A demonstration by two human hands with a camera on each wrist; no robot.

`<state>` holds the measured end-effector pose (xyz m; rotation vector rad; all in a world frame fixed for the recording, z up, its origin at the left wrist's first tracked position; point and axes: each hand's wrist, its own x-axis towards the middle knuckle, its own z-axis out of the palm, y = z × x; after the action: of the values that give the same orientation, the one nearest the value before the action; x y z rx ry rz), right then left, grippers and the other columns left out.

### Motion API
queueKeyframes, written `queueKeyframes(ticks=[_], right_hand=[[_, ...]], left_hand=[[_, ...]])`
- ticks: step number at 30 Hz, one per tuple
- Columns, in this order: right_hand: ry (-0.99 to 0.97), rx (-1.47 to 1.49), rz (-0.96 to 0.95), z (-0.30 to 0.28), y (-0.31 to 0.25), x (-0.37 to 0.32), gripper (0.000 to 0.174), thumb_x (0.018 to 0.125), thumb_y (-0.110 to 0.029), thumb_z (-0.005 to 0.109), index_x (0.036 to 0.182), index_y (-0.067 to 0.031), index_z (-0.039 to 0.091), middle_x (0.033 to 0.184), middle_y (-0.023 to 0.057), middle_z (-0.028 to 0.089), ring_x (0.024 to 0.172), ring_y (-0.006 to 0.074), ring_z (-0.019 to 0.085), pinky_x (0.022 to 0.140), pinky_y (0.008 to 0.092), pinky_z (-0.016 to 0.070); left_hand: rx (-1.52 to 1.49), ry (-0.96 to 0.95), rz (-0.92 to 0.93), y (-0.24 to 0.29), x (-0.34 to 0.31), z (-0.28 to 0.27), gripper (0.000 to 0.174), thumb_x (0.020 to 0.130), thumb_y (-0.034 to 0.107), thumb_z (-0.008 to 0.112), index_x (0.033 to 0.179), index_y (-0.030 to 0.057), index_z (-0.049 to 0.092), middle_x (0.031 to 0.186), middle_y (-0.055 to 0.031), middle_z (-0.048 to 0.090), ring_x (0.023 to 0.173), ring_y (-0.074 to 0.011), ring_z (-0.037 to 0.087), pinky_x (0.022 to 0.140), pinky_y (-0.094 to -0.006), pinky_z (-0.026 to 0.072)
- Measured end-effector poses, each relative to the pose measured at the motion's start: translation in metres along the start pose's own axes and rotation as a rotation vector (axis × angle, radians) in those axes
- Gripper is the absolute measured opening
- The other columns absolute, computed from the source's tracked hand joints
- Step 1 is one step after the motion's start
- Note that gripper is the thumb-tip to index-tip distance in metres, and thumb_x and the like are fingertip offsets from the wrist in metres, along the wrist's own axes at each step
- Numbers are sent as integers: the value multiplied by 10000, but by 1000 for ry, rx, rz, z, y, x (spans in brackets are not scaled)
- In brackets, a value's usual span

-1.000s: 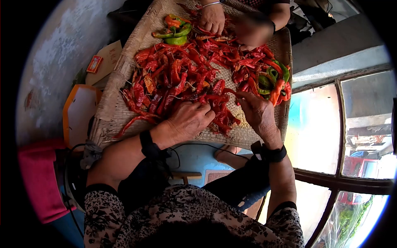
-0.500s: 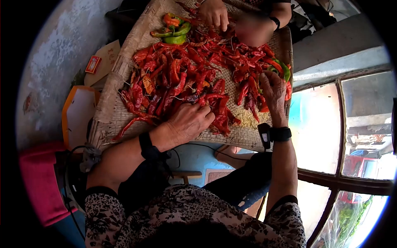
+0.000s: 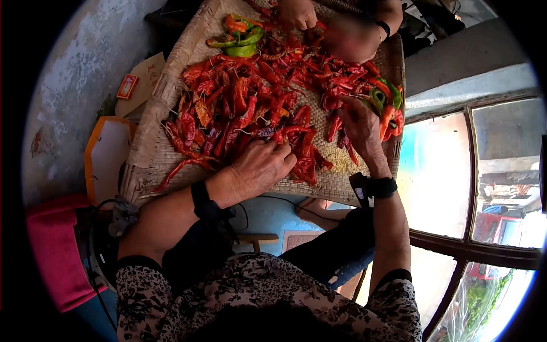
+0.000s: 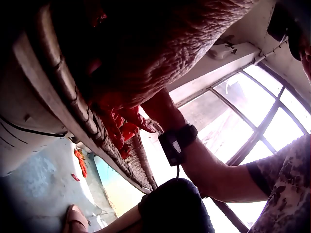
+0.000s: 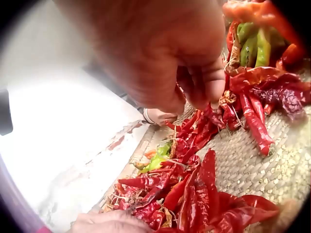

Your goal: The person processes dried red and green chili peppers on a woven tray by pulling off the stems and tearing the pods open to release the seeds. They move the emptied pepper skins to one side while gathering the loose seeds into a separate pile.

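By a window [image 3: 501, 171], a woven tray [image 3: 149, 154] carries a wide heap of red chillies [image 3: 245, 108], with green peppers [image 3: 377, 101] at its right edge. The person's hands are apart. The left hand [image 3: 259, 165] rests knuckles-up on the chillies near the tray's near edge, fingers curled down into them; whether it grips any cannot be told, since its wrist view shows only dark skin and the tray's rim. The right hand [image 3: 360, 128], near the right edge just beside the green peppers, curls its thumb and fingertips to pinch one of the chillies. Lifting by the stem, slowly, would probably free a pod without dragging its tangled neighbours or tearing brittle skin. At the far edge another person's hands [image 3: 296, 14] are cut off and partly blurred.
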<state>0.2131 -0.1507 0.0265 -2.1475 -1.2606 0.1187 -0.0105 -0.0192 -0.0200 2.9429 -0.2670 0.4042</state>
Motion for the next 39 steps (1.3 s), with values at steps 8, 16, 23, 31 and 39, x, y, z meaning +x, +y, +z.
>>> queueKeyframes(ticks=[8,16,23,31,39], right_hand=[[-154,-197,-353,57,6,26,257,801,-83,667,1051,-36,634,909,146,641,821,263,635,721,357,506],[-390,9,-50,45,0,27,110,807,-64,665,896,-27,611,831,78,621,729,169,602,664,312,490],[10,159,-114,-8,-28,12,104,820,-8,642,899,-26,577,748,33,590,656,92,543,611,251,455],[240,584,136,-44,2,31,143,880,-81,646,1003,-32,592,770,2,592,718,63,558,569,202,461],[3,580,386,-4,13,-10,164,871,-85,660,1000,7,617,829,33,630,650,74,564,585,220,486]], left_hand=[[-23,46,-10,-1,0,2,237,708,51,663,930,7,594,947,-131,570,778,-226,631,631,-339,545],[-20,17,-5,0,0,-1,213,709,44,657,907,-1,593,925,-136,573,776,-232,638,621,-342,546],[-13,63,2,-1,1,4,212,705,52,652,899,4,581,930,-127,560,774,-234,638,625,-348,551],[23,41,3,-1,-1,4,206,717,53,653,903,5,578,972,-140,564,802,-238,641,624,-345,555],[-5,38,-5,-2,0,4,198,726,51,650,903,7,573,1004,-152,560,822,-239,639,666,-340,554]])
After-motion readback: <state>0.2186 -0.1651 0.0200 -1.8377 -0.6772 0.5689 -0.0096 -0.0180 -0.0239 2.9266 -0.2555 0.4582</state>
